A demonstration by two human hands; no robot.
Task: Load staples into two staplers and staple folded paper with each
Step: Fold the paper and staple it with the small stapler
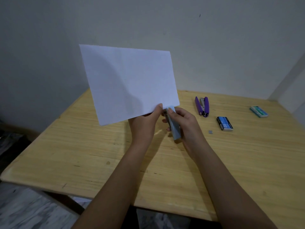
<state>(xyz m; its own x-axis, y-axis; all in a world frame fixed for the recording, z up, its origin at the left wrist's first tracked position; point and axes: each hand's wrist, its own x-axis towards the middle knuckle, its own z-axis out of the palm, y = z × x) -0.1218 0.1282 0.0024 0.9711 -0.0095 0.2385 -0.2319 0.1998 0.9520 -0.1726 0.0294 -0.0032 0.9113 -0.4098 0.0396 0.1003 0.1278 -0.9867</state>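
At frame centre the left hand [145, 123] pinches the lower edge of the upright folded paper [128, 83]. The right hand [183, 123] grips a pale blue stapler [175, 129] at the paper's lower right corner. At right on the table [82, 146] lie an opened purple stapler [202, 105], a dark staple box [224, 123] and a teal staple box [258, 111]; the boxes' contents are not visible.

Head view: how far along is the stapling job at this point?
Looks done: the grey stapler is closed, seemingly loaded. In hand: the left hand pinches the paper while the right hand grips that stapler at its lower corner. Remaining: the purple stapler lies open on the table.
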